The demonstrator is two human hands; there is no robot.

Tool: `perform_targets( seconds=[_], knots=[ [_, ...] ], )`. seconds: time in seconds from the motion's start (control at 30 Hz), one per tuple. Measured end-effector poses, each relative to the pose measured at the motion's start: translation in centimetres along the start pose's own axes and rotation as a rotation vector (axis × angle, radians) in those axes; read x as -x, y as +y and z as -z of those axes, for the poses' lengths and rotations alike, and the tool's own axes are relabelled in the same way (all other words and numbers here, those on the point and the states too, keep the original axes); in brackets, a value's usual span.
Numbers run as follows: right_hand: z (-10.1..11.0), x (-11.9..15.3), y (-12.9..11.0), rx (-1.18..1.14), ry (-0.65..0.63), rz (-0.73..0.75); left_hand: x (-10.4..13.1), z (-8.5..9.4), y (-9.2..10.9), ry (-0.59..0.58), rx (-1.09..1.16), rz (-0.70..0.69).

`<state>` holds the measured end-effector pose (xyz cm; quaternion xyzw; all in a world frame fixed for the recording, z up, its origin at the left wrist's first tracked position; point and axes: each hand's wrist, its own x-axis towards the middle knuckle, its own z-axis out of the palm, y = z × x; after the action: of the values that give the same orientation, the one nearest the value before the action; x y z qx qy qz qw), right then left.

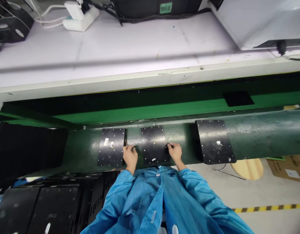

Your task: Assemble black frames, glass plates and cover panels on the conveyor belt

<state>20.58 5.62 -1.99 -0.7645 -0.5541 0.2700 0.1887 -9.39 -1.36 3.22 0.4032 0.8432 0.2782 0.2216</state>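
Middle black plate (154, 144) lies flat on the green conveyor belt (262, 136), at 12 o'clock from the blue smock (162, 198). Left hand (129, 155) rests half-curled between it and the left plate (111, 147), gripping nothing visible. Right hand (175, 152) pinches the middle plate's right edge, fingers curled. Judgement: keep edge contact, even pressure, slide flat. Third plate (214, 141) sits at 2 o'clock.
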Motion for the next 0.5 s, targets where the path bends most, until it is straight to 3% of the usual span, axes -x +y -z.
perform_targets(
  seconds=[0.07, 0.17, 0.3, 0.4, 0.5],
  knots=[
    [-0.7, -0.6, 0.1, -0.081, -0.061, -0.054, -0.6, -0.2, -0.3, -0.083, 0.023, 0.061],
    [-2.3, -1.2, -0.4, -0.220, -0.121, -0.132, -1.5, -2.7, -0.4, -0.269, 0.139, 0.110],
    [-3.5, -1.3, -1.2, -0.315, -0.070, -0.170, -1.4, -5.8, -0.3, -0.266, 0.264, 0.127],
    [-3.6, -0.9, -1.9, -0.289, -0.022, -0.157, -0.8, -6.0, 0.1, -0.260, 0.389, 0.145],
    [-3.5, -0.2, -3.0, -0.235, 0.016, -0.163, -0.1, -5.1, 0.5, -0.287, 0.502, 0.151]
  ],
)
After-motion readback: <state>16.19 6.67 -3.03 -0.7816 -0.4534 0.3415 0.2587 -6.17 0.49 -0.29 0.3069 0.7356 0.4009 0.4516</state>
